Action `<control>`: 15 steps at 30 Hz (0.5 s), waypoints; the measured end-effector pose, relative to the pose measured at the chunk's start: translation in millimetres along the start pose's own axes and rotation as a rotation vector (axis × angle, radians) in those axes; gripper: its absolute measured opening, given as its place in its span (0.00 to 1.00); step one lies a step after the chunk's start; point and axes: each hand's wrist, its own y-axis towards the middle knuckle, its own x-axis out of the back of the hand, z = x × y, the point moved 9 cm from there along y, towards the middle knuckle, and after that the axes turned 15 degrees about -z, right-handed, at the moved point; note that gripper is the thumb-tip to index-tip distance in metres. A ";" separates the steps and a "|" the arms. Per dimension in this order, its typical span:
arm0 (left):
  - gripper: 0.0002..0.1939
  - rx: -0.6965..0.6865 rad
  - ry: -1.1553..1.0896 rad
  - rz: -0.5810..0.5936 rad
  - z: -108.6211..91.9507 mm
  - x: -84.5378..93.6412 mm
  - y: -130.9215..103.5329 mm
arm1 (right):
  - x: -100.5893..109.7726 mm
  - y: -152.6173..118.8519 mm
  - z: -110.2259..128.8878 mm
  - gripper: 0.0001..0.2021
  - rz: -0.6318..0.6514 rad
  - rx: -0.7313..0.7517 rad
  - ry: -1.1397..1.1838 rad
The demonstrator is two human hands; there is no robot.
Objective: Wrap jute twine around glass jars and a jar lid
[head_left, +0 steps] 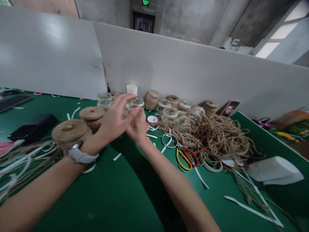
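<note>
My left hand (pixel 118 114), with a pale watch strap (pixel 83 157) at the wrist, is raised over the table with its fingers stretched out and thumb apart. My right hand (pixel 137 127) meets it at the thumb side. The right fingers are largely hidden behind the left hand, and nothing shows plainly held in either. Just beyond the hands stand clear glass jars (pixel 138 102). Near my left wrist are two twine-wrapped lidded pots, one in front (pixel 72 132) and one behind (pixel 92 115).
On the green table (pixel 108 199) lie yellow-handled scissors (pixel 183 159), red-handled scissors (pixel 193 157), a tape roll (pixel 212 165) and a heap of twine (pixel 222 135). More glass jars (pixel 170 115), a phone (pixel 229 108) and paper cups (pixel 132 89) stand along the grey partition (pixel 173 67). A black box (pixel 33 128) sits left.
</note>
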 end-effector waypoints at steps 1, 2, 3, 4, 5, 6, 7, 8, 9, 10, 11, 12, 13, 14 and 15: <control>0.23 0.007 0.000 -0.043 5.7 -2.0 -8.5 | 12.1 -3.6 4.0 0.31 0.008 -0.016 0.044; 0.25 0.027 -0.016 -0.066 11.1 -5.0 -18.3 | 25.4 -8.2 6.8 0.32 0.008 -0.042 0.080; 0.26 0.061 -0.061 -0.065 16.1 -9.3 -29.1 | 38.0 -14.1 9.0 0.33 0.017 -0.068 0.107; 0.26 0.118 -0.117 -0.046 21.8 -14.9 -40.6 | 48.9 -21.2 11.1 0.34 0.040 -0.082 0.121; 0.27 0.175 -0.171 -0.039 26.6 -19.3 -51.9 | 60.7 -28.1 11.5 0.34 0.040 -0.098 0.113; 0.27 0.239 -0.243 -0.012 30.5 -25.4 -63.2 | 70.8 -35.2 12.0 0.33 0.044 -0.096 0.098; 0.28 0.283 -0.313 -0.004 32.4 -29.6 -72.9 | 79.9 -41.7 13.5 0.32 0.040 -0.071 0.089; 0.28 0.305 -0.352 0.012 32.6 -33.9 -81.5 | 86.4 -47.9 14.8 0.32 0.044 -0.039 0.085; 0.28 0.308 -0.375 0.035 31.5 -38.2 -88.6 | 90.9 -53.4 15.2 0.33 0.051 -0.010 0.084; 0.29 0.311 -0.383 0.061 30.7 -42.2 -94.6 | 94.0 -57.8 14.3 0.33 0.057 0.006 0.087; 0.29 0.317 -0.384 0.077 30.6 -44.9 -99.4 | 96.0 -60.9 11.6 0.33 0.061 0.003 0.090; 0.30 0.324 -0.386 0.088 31.0 -46.9 -103.2 | 97.1 -62.7 8.3 0.34 0.067 -0.008 0.093; 0.31 0.330 -0.388 0.091 31.7 -47.7 -106.0 | 96.8 -63.5 5.5 0.34 0.089 -0.015 0.096; 0.32 0.335 -0.387 0.089 32.7 -47.7 -108.1 | 94.6 -64.0 3.9 0.37 0.136 -0.011 0.099; 0.33 0.338 -0.384 0.089 33.8 -47.6 -109.9 | 91.8 -64.4 3.3 0.40 0.203 0.008 0.100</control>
